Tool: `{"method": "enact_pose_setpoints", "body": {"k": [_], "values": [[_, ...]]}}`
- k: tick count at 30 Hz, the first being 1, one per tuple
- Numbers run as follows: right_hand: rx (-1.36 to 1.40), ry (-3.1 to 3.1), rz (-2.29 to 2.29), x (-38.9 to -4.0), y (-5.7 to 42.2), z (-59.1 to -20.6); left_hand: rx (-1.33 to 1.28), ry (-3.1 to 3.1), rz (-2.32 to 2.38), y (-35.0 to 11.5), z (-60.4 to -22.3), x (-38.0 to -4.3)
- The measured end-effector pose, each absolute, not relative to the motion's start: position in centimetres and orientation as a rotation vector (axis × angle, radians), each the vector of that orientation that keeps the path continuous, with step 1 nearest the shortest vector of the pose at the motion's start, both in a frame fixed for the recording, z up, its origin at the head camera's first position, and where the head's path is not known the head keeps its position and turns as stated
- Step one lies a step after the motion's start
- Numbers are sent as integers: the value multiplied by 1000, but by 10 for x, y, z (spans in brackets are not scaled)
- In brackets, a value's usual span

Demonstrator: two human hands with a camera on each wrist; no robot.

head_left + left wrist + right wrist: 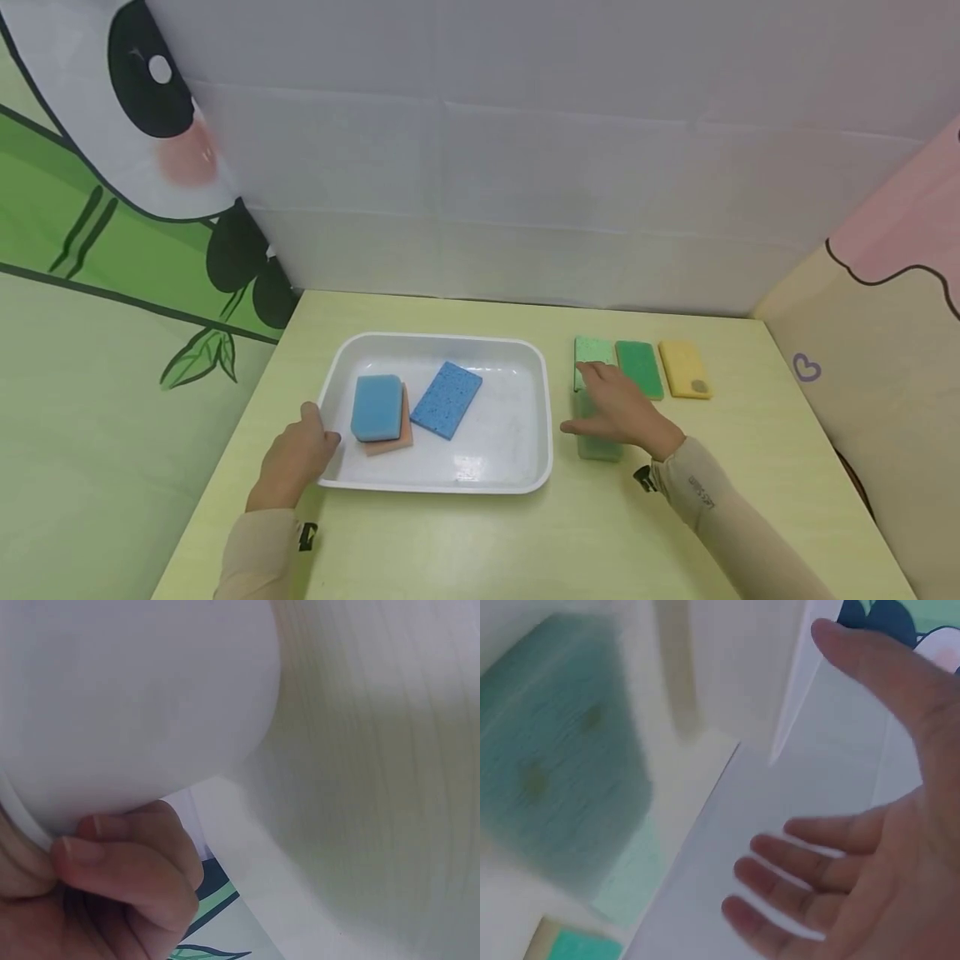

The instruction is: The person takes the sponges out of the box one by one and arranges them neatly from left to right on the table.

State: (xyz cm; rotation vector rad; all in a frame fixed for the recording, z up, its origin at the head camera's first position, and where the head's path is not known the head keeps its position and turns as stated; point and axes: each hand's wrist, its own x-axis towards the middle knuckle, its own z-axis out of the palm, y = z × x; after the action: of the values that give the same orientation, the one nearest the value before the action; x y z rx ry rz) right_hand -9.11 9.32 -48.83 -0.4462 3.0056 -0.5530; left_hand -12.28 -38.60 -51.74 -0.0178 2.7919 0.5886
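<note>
My left hand (296, 457) grips the left rim of a white tray (510, 417); the left wrist view shows its fingers (127, 862) curled against the tray's outer wall. Inside the tray, a light blue sponge (377, 407) lies partly over a peach sponge (405, 429), with a speckled blue sponge (447, 400) beside them. To the right of the tray my right hand (626, 408) is spread above a grey-green sponge (598, 448), which it partly hides. The same sponge (562, 765) shows large in the right wrist view, apart from the spread fingers (810, 862).
A light green sponge (592, 348), a dark green sponge (640, 369) and a yellow sponge (685, 368) form a row behind the right hand. The pale yellow table (450, 550) meets a white wall (525, 208) at the back, with printed sheets on both sides.
</note>
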Motion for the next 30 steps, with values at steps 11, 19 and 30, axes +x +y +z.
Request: {"method": "enact_pose_setpoints", "body": {"k": [11, 19, 30], "values": [[-359, 2980, -542, -99, 44, -470, -24, 2790, 606, -387, -519, -123], [-462, 2976, -394, -117, 4, -461, -36, 2779, 605, -387, -520, -125], [-563, 2913, -191, -155, -55, -472, -53, 2791, 631, -381, -519, -125]]}}
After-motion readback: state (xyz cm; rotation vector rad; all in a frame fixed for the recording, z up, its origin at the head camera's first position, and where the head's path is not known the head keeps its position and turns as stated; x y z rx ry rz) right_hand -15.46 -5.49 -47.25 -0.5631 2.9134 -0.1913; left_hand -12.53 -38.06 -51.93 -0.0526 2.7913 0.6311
